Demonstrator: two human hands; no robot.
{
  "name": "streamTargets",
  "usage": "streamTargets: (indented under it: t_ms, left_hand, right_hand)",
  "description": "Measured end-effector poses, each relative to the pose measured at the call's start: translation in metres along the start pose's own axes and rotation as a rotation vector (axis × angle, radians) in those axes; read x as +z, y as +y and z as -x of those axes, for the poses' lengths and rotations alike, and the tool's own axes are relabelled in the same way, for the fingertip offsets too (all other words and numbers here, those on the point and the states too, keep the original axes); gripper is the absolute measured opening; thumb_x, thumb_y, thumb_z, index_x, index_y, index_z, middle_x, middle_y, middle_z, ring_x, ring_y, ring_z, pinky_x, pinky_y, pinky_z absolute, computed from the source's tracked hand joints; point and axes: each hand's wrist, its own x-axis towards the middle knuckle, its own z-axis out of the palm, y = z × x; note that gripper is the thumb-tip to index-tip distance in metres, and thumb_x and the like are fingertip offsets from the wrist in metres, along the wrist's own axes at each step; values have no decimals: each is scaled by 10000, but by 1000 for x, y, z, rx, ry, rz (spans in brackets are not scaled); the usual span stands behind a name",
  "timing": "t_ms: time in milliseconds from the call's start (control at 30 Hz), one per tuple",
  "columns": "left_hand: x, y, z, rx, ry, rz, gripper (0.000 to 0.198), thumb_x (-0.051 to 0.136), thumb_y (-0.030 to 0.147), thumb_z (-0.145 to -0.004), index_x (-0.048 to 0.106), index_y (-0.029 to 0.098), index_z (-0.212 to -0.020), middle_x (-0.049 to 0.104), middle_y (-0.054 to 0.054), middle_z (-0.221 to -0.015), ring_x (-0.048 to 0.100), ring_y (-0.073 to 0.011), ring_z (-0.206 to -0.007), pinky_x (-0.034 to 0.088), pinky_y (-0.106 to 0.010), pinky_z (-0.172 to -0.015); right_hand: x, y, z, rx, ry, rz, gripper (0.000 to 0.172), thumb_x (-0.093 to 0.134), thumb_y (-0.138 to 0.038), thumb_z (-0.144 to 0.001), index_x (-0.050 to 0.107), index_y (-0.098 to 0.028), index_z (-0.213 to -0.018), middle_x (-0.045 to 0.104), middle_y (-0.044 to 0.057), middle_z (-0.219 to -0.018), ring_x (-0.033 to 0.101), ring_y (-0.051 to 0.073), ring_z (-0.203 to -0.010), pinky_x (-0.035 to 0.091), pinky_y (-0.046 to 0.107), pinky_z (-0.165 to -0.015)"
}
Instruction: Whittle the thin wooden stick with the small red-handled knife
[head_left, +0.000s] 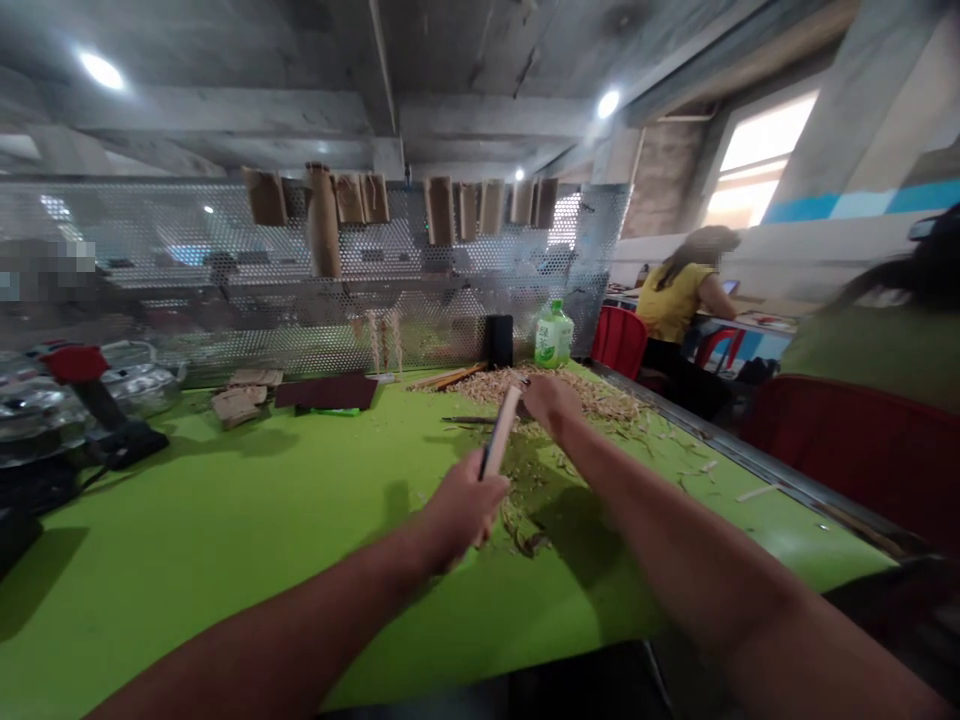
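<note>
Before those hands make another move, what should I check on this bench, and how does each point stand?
1. Left hand closed around the stick: ok.
2. Right hand at the stick's far end: ok.
3. What the right hand grips: cannot tell, too small and blurred.
4. Bench free of shavings: not ok, they lie around the right hand.
5. Bottle upright, apart from both hands: ok.

Colour data: lime-green surface [262,480], pale tan wood strip [502,432].
The shavings [600,392] are light tan; the bottle [553,338] is light green with darker green print. The box [499,342] is black, the flat sheet [330,391] dark maroon. The panel [277,310] is grey with a dotted hole pattern; the chair [620,335] is red, the co-worker's shirt [675,302] yellow.
</note>
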Motion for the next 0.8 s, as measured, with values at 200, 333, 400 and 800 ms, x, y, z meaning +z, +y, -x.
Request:
streamTargets:
  t_ms: [200,333,400,800]
  left_hand:
    - [-38,1,-29,85,81,252,451,523,223,-841,445,143,-1277,413,91,-555,312,-63,-388,258,-170,-347]
    - [-39,0,-33,97,111,253,376,537,221,-810,478,163,-1177,412,98,-536,315,-64,-376,261,-177,-347]
    - [-38,0,-33,105,142,224,275,537,234,-814,495,169,-1078,415,97,-534,323,-62,-373,268,-181,-349]
    - [-30,9,-29,45,218,129,48,508,222,-837,470,206,-862,385,96,-500,313,-65,-364,241,-188,-363]
  right_hand:
    - [11,-32,15,-122,58,-80,358,418,-215,-896,720,-234,-1085,732,114,-1038,681,233,-956,449,274,-754]
    - [12,-42,30,-234,59,-64,327,431,-224,-887,719,-238,-1041,737,94,-994,671,217,-923,429,264,-747]
    - [11,-46,38,-271,44,-56,323,431,-223,-886,714,-240,-1042,737,88,-999,667,208,-924,419,252,-732]
    - [7,-62,60,-447,49,22,336,369,-251,-948,690,-211,-1038,735,109,-932,683,217,-873,436,270,-743]
